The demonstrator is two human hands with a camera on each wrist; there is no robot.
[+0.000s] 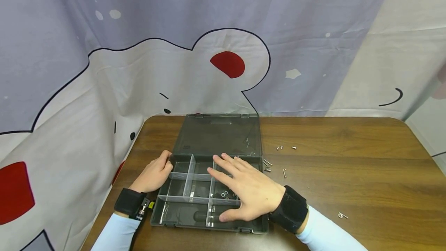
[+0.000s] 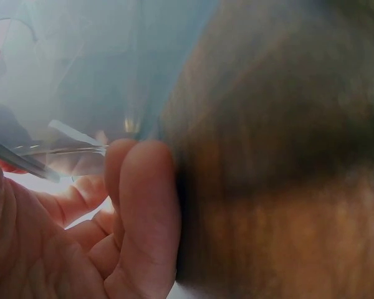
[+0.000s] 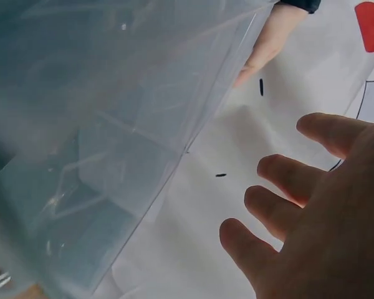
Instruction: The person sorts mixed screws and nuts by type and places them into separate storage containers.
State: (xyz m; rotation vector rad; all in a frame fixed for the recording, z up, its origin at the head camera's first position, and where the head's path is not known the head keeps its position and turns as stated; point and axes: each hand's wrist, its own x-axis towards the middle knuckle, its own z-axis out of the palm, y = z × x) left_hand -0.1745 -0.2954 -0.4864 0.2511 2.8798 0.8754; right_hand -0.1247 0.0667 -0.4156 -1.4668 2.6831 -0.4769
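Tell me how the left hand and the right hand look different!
The left hand curls its fingers at the left edge of the box; the right hand spreads its fingers. The left hand is beside the box, while the right hand is over it. Both have black wristbands and pale blue sleeves.

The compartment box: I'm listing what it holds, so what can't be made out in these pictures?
Head view: the right hand hides part of the right side of the box, and any contents beneath it.
Head view: the little rings in the box are too small to tell nuts from washers.
Left wrist view: the tabletop is too blurred to show small parts.
Right wrist view: the shiny bits are blurred and cut off by the left edge.
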